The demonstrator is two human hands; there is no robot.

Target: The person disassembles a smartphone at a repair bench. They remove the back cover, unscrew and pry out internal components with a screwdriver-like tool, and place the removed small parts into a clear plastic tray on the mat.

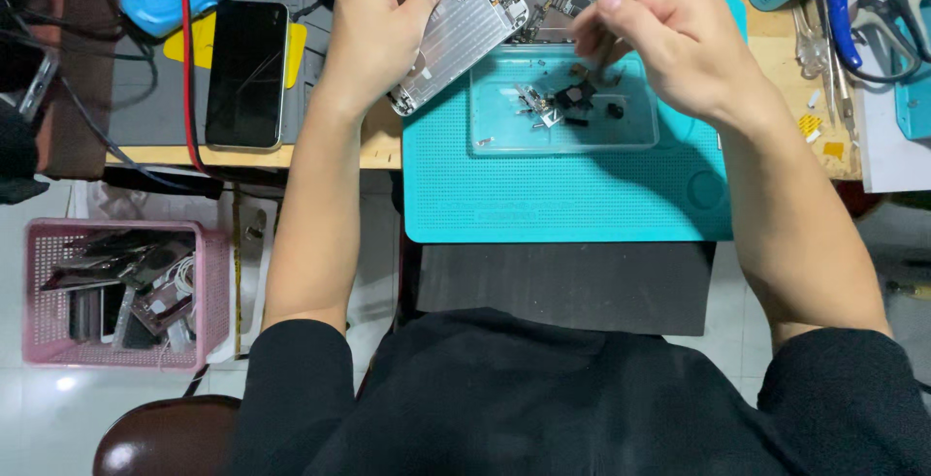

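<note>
Head view: holding a silver metal phone housing [464,32], gutted and ribbed inside, tilted above the far left corner of the teal silicone work mat [562,195]. Gripping it with left hand [378,25], fingers curled around its edges. Pinching a thin dark-tipped tool [621,1] in right hand [669,35], fingers closed narrow, over the clear shallow parts tray [562,137] on that mat. Lying left of the mat: black glass-faced smartphone [247,74] on a yellow sheet [202,45].

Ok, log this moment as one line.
left hand: holds phone housing | right hand: grips thin tool | below: clear parts tray on teal mat
</note>
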